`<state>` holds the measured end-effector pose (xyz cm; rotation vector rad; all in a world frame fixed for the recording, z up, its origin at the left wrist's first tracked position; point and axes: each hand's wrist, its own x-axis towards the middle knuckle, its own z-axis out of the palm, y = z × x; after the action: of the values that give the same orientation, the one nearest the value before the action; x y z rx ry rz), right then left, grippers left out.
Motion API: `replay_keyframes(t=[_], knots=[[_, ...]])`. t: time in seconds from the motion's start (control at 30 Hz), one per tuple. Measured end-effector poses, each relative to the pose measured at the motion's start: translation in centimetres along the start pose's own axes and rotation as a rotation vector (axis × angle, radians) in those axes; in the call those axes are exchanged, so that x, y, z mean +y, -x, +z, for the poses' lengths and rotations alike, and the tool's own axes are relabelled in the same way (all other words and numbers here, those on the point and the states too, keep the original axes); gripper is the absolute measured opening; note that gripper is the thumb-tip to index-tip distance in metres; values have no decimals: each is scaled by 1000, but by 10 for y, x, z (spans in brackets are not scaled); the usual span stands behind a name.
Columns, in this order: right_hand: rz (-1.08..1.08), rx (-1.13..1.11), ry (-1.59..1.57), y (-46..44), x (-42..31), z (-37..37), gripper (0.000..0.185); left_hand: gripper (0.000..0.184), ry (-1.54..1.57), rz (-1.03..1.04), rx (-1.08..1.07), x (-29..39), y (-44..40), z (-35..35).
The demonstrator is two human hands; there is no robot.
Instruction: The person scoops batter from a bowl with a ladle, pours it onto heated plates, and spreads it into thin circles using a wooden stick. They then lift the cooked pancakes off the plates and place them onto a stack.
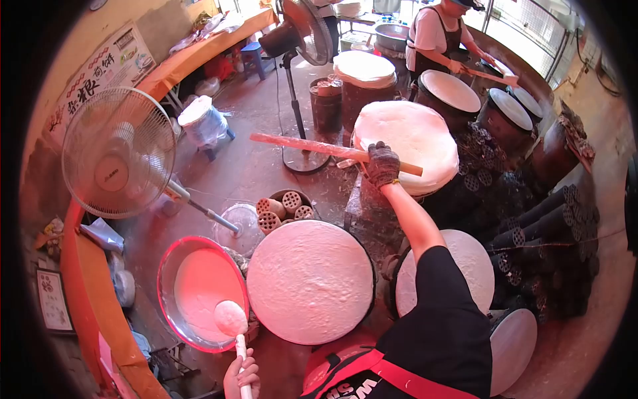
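My bare left hand (pixel 240 378) grips the white handle of a ladle (pixel 230 318). The ladle's bowl, coated in pale batter, is over the near right side of a red-rimmed basin (pixel 161 292) of batter. In my right hand (pixel 383 165), which wears a dark knitted glove, is a long flat wooden stick (pixel 306 143). The hand and stick are in front of or over a tall stack of thin round pancakes (pixel 405 133); contact is unclear. A round griddle (pixel 372 282) next to the basin carries a spread pale pancake (pixel 311 282).
More griddles (pixel 458 269) stand at my right, beside stacked black honeycomb briquettes (pixel 538 239). Used briquettes (pixel 280 207) sit behind the near griddle. Two fans (pixel 119 153) stand left and ahead. A co-worker (pixel 438 40) holds a wooden tool at griddles at the back right.
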<state>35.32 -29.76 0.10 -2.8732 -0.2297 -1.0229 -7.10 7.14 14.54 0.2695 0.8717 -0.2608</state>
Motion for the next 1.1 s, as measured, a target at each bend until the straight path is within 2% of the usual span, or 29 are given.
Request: replay_keyframes(t=[0.07,0.13,0.17,0.2,0.23,0.27,0.33,0.4,0.43,0.47,0.53,0.6,0.67,0.77,0.83,0.93,1.03,1.1], knots=[[-9,55,-19,4,-21,-10,18,26,91,15,18,8,12,-17],[-20,-119,-220,14,-60,-26,19,28,194,30,22,15,30,-35],[-34,-216,-325,22,-83,-36,19,39,443,32,-51,24,48,-17],[-45,-355,-398,30,-114,-58,25,33,455,35,-137,50,39,-57],[-64,-539,-512,39,-147,-83,33,30,354,138,-130,69,32,-106],[32,-805,-768,52,-177,-109,41,28,147,281,-65,82,24,-121],[88,-1180,-993,98,-236,-127,40,22,-334,581,202,113,3,-159],[71,-1306,-1018,161,-283,-140,40,22,-625,784,503,154,-31,-183],[56,-1278,-1021,194,-308,-144,39,34,-934,743,709,188,-51,-209],[40,-1250,-1024,226,-333,-147,40,34,-1167,797,783,218,-70,-235],[27,-1200,-999,272,-375,-152,39,35,-1682,917,703,270,-111,-276],[-4,-1210,-895,305,-424,-147,40,36,-2243,1017,486,313,-149,-308],[-70,-1222,-762,322,-479,-125,42,37,-2536,1095,348,347,-175,-332],[-176,-1212,-549,317,-555,-75,49,37,-1805,806,728,355,-216,-366],[-209,-1218,-458,318,-588,-41,55,31,-1276,602,729,344,-235,-375],[-228,-1228,-461,335,-591,-24,60,14,-451,315,426,313,-267,-349],[-218,-1210,-548,342,-565,-73,60,21,337,20,75,286,-278,-313],[-196,-1178,-627,347,-540,-104,60,22,481,-21,-15,280,-256,-278]])
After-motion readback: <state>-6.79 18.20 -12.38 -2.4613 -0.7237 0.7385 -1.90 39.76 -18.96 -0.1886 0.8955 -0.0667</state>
